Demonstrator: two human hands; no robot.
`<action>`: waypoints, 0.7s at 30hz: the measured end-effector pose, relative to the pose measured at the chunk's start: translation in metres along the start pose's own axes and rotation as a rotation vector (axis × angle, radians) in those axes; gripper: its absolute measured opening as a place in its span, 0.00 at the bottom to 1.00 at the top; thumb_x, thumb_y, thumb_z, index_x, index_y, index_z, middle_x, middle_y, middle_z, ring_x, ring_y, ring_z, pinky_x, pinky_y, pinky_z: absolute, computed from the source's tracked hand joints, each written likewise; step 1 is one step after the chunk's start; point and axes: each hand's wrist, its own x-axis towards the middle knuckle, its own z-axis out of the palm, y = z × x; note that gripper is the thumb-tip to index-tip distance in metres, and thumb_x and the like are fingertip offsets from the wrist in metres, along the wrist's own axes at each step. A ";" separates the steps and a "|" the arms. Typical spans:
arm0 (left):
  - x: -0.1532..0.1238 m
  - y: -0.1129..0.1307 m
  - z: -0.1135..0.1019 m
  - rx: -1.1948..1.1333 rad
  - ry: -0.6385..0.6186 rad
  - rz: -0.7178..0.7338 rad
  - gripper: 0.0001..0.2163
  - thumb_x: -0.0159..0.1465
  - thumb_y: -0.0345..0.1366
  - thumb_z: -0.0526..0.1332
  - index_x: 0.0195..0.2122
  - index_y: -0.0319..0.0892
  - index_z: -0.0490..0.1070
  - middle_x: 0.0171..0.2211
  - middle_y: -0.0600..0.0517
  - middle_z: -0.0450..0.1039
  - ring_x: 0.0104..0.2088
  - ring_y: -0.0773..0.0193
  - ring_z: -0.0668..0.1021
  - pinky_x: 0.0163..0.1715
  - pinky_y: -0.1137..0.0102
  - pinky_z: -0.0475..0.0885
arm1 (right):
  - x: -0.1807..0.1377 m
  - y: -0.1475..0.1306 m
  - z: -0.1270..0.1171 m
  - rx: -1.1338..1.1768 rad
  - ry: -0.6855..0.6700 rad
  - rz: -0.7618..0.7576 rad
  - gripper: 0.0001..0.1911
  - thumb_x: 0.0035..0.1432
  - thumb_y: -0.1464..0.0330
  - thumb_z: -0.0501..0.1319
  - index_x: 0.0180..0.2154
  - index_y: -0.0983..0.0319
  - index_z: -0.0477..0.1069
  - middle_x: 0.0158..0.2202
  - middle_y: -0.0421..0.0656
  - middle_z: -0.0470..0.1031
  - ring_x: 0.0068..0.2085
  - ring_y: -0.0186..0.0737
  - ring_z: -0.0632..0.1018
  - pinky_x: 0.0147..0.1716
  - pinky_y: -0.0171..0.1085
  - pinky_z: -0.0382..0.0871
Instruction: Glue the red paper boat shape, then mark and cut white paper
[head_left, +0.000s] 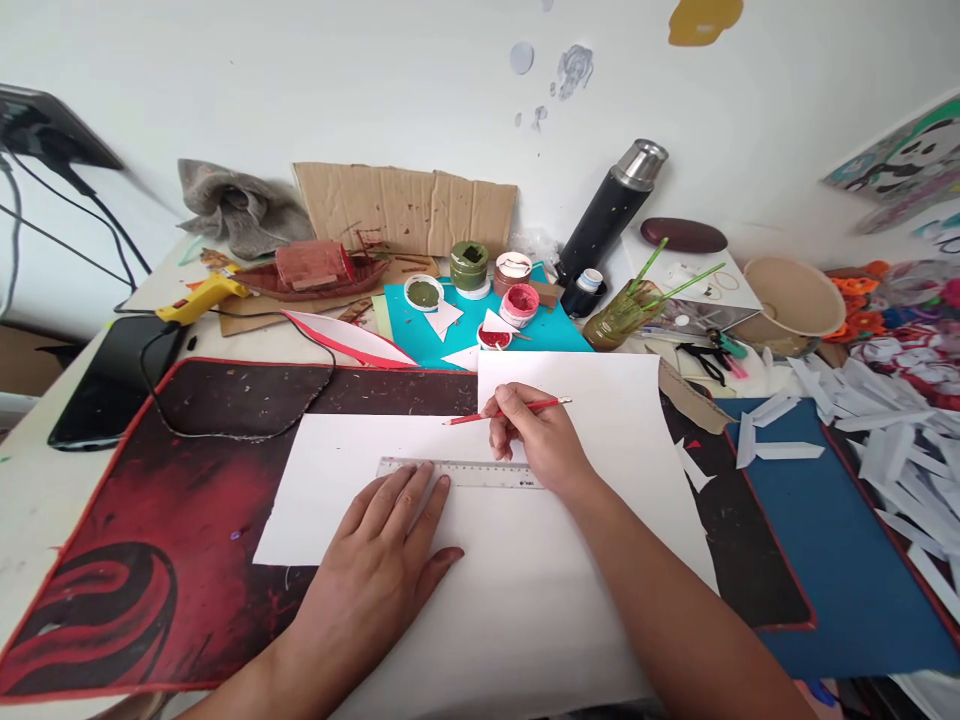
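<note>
A large sheet of white paper (517, 580) lies in front of me, its upper left part cut away. Across it rests a clear ruler (480, 474), roughly level. My left hand (390, 545) lies flat with fingers spread, its fingertips pressing on the ruler's left part. A red pencil (469, 418) is gripped in my right hand (536, 435), its point facing left just above the ruler. Whether the pencil tip touches the paper I cannot tell. The right hand's heel covers the ruler's right end.
Beyond the paper stand a model boat (315, 270), paint jars (469, 265) on a turquoise sheet (405, 330) and a black thermos (611, 215). A glue gun (202, 297) lies at left, its cord looping over the dark mat (217, 480). Folded paper strips (892, 440) pile up at right.
</note>
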 end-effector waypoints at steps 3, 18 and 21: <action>0.004 0.002 0.001 -0.004 0.004 0.001 0.21 0.79 0.42 0.56 0.63 0.31 0.76 0.61 0.35 0.81 0.59 0.41 0.80 0.60 0.51 0.71 | 0.000 -0.001 -0.001 0.021 0.006 -0.007 0.29 0.62 0.40 0.70 0.32 0.61 0.78 0.19 0.37 0.72 0.19 0.35 0.73 0.20 0.34 0.66; 0.005 0.005 0.006 -0.047 -0.014 -0.029 0.25 0.77 0.42 0.58 0.69 0.31 0.71 0.65 0.32 0.77 0.62 0.40 0.78 0.65 0.50 0.66 | -0.004 -0.007 -0.005 -0.037 0.126 -0.073 0.28 0.64 0.41 0.68 0.31 0.60 0.78 0.19 0.37 0.72 0.20 0.36 0.74 0.20 0.35 0.65; 0.005 0.005 0.006 -0.053 -0.016 -0.040 0.25 0.77 0.42 0.59 0.69 0.32 0.70 0.65 0.33 0.77 0.63 0.41 0.78 0.66 0.50 0.66 | -0.005 -0.006 -0.006 -0.034 0.142 -0.078 0.28 0.65 0.42 0.68 0.32 0.60 0.78 0.19 0.38 0.72 0.20 0.36 0.74 0.20 0.35 0.65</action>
